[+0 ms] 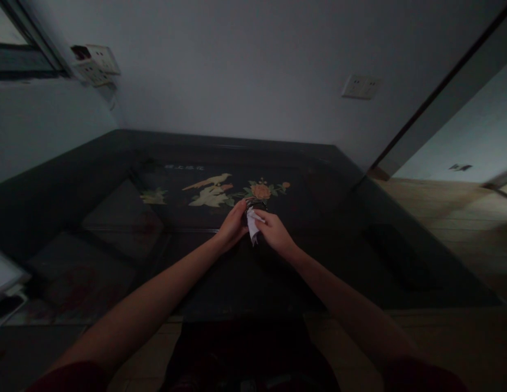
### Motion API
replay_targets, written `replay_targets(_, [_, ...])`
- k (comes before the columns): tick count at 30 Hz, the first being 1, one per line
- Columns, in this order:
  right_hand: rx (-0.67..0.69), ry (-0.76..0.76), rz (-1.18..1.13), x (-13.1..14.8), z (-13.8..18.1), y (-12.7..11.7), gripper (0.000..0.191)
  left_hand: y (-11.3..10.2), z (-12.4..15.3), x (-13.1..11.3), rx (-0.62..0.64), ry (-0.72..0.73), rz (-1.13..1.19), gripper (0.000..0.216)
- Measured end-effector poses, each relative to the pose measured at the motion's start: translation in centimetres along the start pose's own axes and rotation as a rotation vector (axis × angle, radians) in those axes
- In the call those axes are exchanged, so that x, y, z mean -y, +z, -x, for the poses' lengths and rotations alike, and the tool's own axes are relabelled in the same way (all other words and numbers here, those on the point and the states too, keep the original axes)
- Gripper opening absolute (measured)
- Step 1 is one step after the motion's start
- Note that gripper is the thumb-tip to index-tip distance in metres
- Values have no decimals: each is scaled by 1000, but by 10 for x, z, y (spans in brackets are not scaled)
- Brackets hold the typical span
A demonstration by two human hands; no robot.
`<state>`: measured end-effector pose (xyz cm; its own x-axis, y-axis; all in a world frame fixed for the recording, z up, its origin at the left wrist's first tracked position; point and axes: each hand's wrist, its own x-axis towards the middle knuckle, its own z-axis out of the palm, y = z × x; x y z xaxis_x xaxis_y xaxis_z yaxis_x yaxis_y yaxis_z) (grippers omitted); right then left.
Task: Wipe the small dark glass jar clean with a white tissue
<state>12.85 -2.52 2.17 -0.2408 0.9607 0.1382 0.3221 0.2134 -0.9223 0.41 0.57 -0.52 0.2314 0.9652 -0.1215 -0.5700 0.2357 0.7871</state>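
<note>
Both hands meet over the middle of a dark, glossy tabletop point(245, 283). My left hand point(233, 226) is closed around a small dark object with shiny edges point(257, 203); the dim light hides its exact kind. Pinched in my right hand point(275, 231) is a crumpled white tissue point(253, 223), its loose end hanging down between the hands. The tissue lies against the near side of the dark object. Behind the hands, the surface carries a picture of a bird point(208, 182) and an orange flower point(261, 190).
On the left edge sits a white box-like thing point(8, 272) with a white cable. A dark flat rectangular shape point(400, 256) lies on the right. A pale wall with a socket plate point(361, 87) rises behind; more sockets point(96, 65) are at the corner. Wooden floor point(425, 207) shows at right.
</note>
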Motion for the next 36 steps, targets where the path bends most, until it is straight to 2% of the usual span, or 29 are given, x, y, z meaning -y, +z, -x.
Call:
replay_targets(3, [96, -48, 577, 15, 7, -4, 36, 0, 1, -1, 24, -5, -29, 31])
replay_targets(5, [156, -49, 859, 23, 10, -5, 33, 0, 2, -2, 26, -12, -32, 32])
replay_targets(8, [218, -115, 1092, 30, 11, -4, 34, 0, 1, -2, 33, -14, -7, 30])
replay_targets(11, [230, -167, 1162, 29, 10, -2, 33, 0, -1, -1, 37, -11, 6, 30])
replay_targets(15, [203, -152, 1124, 26, 10, -3, 33, 0, 0, -2, 33, -29, 2, 31])
replay_targets(19, [138, -59, 926, 24, 10, -5, 33, 0, 3, -3, 20, -34, -22, 33])
replay_targets(21, [91, -39, 742, 20, 9, -5, 35, 0, 3, -4, 15, -34, -22, 35])
replay_targets(24, [6, -41, 343, 6, 3, 0, 38, 0, 3, -3, 8, -32, -5, 35])
replay_targets(27, [-125, 38, -44, -8, -3, 7, 41, 1, 2, -3, -6, -31, 0, 33])
replay_targets(29, [-175, 69, -192, -13, -5, 10, 42, 1, 2, -2, -9, -35, -2, 32])
replay_targets(32, [-148, 19, -143, -12, -4, 10, 41, 1, 1, -2, -12, -30, -2, 28])
replay_targets(36, [-31, -71, 323, 3, 3, 3, 37, 0, 2, -2, -5, -27, -6, 31])
